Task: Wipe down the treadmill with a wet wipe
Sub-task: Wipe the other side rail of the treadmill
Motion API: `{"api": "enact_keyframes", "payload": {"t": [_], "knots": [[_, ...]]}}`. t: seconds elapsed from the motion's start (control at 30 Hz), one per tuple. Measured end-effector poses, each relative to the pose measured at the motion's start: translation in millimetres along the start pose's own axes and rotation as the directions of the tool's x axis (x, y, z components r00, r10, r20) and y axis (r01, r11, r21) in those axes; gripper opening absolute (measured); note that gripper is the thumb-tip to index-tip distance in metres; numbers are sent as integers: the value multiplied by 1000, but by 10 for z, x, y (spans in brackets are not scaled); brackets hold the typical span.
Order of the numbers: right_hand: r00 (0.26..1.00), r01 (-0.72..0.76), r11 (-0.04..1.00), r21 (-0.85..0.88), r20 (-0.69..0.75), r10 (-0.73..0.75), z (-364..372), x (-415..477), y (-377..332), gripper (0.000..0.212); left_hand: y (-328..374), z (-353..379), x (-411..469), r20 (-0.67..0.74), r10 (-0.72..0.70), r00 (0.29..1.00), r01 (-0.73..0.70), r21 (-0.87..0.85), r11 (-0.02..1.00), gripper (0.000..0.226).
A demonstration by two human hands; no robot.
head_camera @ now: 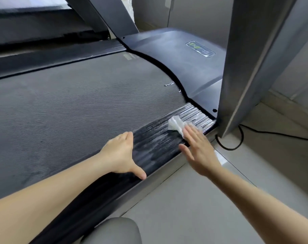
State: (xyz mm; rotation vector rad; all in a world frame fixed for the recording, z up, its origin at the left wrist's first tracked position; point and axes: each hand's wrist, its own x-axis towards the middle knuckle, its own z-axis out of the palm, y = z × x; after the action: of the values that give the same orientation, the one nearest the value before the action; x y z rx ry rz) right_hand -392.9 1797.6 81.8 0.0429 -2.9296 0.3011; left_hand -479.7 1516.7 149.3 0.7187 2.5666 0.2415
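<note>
Pressing flat, the right hand [199, 148] pins a crumpled white wet wipe [176, 125] under straight fingers [191, 132] on the treadmill [79, 95] side rail [156, 143], streaked wet; the left hand [122, 154] rests spread.

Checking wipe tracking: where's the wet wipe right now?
Head view, right of centre: the wet wipe lies on the ribbed side rail under the right hand fingertips, near the upright post.
</note>
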Motion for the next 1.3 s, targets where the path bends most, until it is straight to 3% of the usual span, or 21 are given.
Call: {"api": "enact_keyframes", "payload": {"t": [0.1, 0.2, 0.27, 0.33, 0.43, 0.5, 0.6, 0.67, 0.77, 0.87, 0.97, 1.1, 1.17, 1.23, 1.3], "knots": [[959, -257, 963, -85, 101, 265, -56, 440, 419, 98, -5, 8, 18, 0, 2, 1000, -2, 4, 1000, 116], [886, -439, 888, -134, 98, 453, 9, 739, 235, 107, -8, 11, 23, -9, 4, 1000, -4, 3, 1000, 106], [913, -355, 928, -116, 172, 371, 53, 768, -182, 101, -21, 20, 16, -9, 0, 1000, 0, -1, 1000, 108], [954, -138, 990, -36, 263, 142, 81, 648, -547, 97, -31, 41, 14, -24, 11, 1000, -11, 1, 1000, 114], [943, 64, 997, -34, 328, -50, 4, 644, -449, 95, -33, 49, 5, -37, 26, 999, -26, -1, 1000, 124], [940, -28, 996, -85, 337, 55, -94, 818, -64, 99, -8, 44, 1, -15, 19, 1000, -19, 7, 1000, 135], [917, -178, 965, -194, 323, 234, -168, 1075, 437, 103, 4, 41, -2, -14, 7, 1000, -7, 10, 1000, 117], [918, -230, 946, -227, 273, 289, -110, 1147, 493, 98, 6, 43, 7, -23, 8, 1000, -8, 11, 1000, 110], [903, -329, 930, -165, 234, 361, -16, 1167, 205, 95, -15, 53, 7, -37, 1, 999, -1, -1, 1000, 117], [930, -232, 965, -124, 264, 257, 71, 950, -250, 93, -19, 59, -7, -51, 1, 999, -1, 1, 1000, 124], [959, -30, 999, -25, 280, 36, 102, 433, -916, 93, -41, 79, -27, -88, 6, 996, -4, 21, 1000, 135], [895, 264, 964, 34, 364, -258, -57, -166, -1186, 76, -125, 127, -158, -76, -5, 997, 9, 55, 998, 164], [921, 226, 972, -63, 341, -191, -115, -153, -788, 82, -211, 147, -280, -77, -8, 997, 15, 86, 996, 166], [961, 7, 992, -127, 276, 29, -180, 12, -315, 86, -324, 122, -431, -63, -24, 998, 31, 118, 993, 164], [931, -228, 955, -189, 245, 271, -204, 159, -101, 94, -444, 67, -549, -43, -57, 997, 64, 163, 985, 164]]}}
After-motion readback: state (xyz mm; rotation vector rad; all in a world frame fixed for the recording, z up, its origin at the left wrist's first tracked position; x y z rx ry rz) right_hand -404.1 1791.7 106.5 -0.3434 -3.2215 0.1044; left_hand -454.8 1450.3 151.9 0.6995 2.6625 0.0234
